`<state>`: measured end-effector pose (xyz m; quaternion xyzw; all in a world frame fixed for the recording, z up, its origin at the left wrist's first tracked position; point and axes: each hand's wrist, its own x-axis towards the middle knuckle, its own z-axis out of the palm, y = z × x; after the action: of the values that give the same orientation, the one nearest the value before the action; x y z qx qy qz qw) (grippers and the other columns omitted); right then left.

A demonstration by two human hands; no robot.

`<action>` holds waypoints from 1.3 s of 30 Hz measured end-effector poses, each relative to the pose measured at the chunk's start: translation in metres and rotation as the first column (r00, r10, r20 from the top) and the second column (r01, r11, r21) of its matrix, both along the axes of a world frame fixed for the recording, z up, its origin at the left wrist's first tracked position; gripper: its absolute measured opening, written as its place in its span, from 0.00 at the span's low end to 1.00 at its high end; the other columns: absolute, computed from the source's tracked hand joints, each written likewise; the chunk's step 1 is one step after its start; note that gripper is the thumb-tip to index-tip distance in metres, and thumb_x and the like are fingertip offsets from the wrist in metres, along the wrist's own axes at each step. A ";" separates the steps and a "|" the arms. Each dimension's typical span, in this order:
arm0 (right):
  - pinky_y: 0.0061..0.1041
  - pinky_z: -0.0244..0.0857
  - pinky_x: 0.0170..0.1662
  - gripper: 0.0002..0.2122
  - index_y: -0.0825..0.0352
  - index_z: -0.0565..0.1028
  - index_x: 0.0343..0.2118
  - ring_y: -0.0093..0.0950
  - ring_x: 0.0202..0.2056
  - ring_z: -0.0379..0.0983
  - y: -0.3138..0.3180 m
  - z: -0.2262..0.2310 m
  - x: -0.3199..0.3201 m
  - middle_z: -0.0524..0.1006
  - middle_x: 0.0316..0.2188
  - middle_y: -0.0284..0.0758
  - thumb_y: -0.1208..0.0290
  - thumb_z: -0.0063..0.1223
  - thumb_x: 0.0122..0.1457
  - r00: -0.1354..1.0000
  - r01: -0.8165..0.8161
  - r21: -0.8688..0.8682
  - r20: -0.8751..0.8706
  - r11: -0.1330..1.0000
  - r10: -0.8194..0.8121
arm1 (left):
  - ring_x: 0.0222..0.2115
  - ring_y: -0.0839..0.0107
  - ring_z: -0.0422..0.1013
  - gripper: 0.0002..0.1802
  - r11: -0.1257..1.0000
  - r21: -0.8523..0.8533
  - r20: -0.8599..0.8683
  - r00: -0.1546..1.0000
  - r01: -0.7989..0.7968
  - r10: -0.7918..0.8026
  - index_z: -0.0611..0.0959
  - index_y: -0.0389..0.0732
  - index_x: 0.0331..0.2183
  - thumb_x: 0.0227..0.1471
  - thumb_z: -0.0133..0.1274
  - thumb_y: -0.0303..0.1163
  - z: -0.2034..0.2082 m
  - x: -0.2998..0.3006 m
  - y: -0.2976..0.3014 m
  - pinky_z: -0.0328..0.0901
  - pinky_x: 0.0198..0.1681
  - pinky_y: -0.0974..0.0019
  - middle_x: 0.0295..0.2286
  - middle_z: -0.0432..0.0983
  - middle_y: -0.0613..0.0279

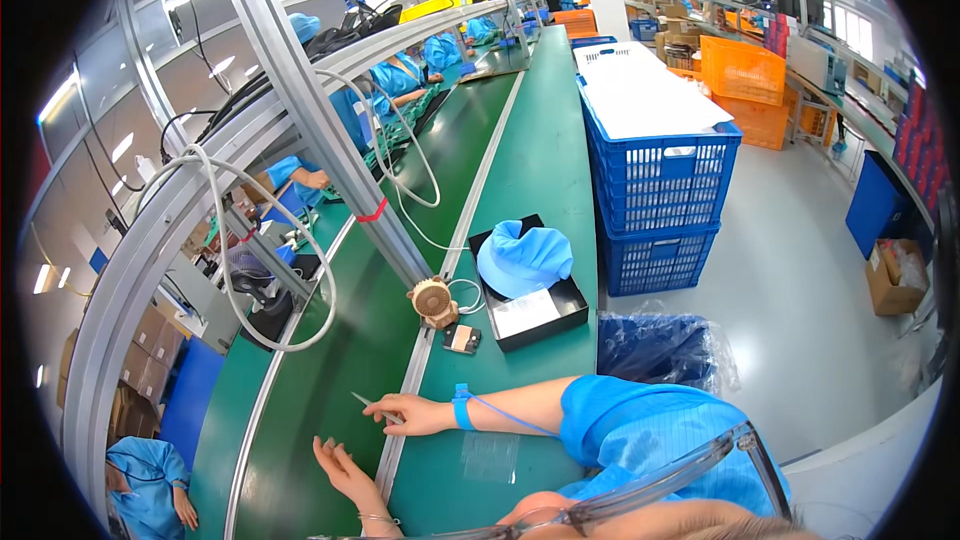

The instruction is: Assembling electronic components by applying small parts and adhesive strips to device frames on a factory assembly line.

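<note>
My right hand (412, 412) is closed around slim grey tweezers (361, 399), whose pointed end sticks out toward the green conveyor belt (320, 380). A blue wrist strap (461, 408) with a cord sits on that wrist. Below it, my left hand (345, 472) has its fingers stretched apart and holds nothing; a thin bracelet circles its wrist. Both hands hover at the metal rail between belt and green bench top. A clear plastic piece (490, 457) lies on the bench near my right forearm.
Ahead are a small brown fan (433, 302), a small black item with a pale label (462, 338), and a black tray (545, 328) holding a blue cap (525, 258). Blue crates (655, 190) and a plastic-lined bin (660, 345) stand right. A metal post (320, 110) rises left; co-workers sit across.
</note>
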<state>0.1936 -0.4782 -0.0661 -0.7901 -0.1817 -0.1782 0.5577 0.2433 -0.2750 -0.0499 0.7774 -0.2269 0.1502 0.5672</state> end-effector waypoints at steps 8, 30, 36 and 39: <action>0.23 0.69 0.40 0.18 0.63 0.71 0.51 0.25 0.40 0.72 0.001 -0.002 0.001 0.73 0.41 0.35 0.76 0.52 0.56 0.993 -0.107 0.115 -0.033 0.988 0.112 | 0.34 0.73 0.72 0.14 0.998 -0.002 -0.118 0.991 0.067 -0.067 0.76 0.35 0.45 0.60 0.43 0.29 -0.019 0.016 0.003 0.65 0.36 0.72 0.35 0.77 0.59; 0.29 0.66 0.40 0.09 0.66 0.77 0.33 0.32 0.37 0.73 0.005 0.002 -0.008 0.73 0.33 0.36 0.85 0.48 0.53 0.980 0.008 0.018 0.197 1.000 -0.011 | 0.25 0.76 0.71 0.10 0.982 0.059 -0.066 0.982 0.181 -0.177 0.80 0.33 0.38 0.58 0.45 0.24 -0.014 0.005 -0.012 0.67 0.30 0.73 0.28 0.77 0.59; 0.28 0.68 0.38 0.11 0.67 0.76 0.38 0.32 0.34 0.74 0.009 0.008 -0.012 0.73 0.33 0.37 0.84 0.45 0.55 0.998 0.013 -0.004 0.064 1.000 -0.013 | 0.23 0.76 0.70 0.10 0.983 0.077 -0.052 0.985 0.166 -0.162 0.80 0.32 0.36 0.56 0.46 0.24 -0.015 0.005 -0.009 0.66 0.28 0.73 0.27 0.77 0.59; 0.29 0.68 0.38 0.11 0.67 0.76 0.38 0.32 0.33 0.74 0.008 0.007 -0.013 0.73 0.33 0.38 0.84 0.45 0.55 0.985 0.044 -0.005 0.168 0.999 -0.042 | 0.22 0.76 0.70 0.10 0.981 0.106 -0.052 0.986 0.164 -0.159 0.81 0.32 0.36 0.56 0.46 0.24 -0.016 0.006 -0.010 0.66 0.27 0.72 0.27 0.77 0.59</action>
<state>0.1811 -0.4700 -0.0590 -0.7784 -0.2116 -0.2552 0.5332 0.2490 -0.2851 -0.0655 0.7895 -0.2848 0.0740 0.5387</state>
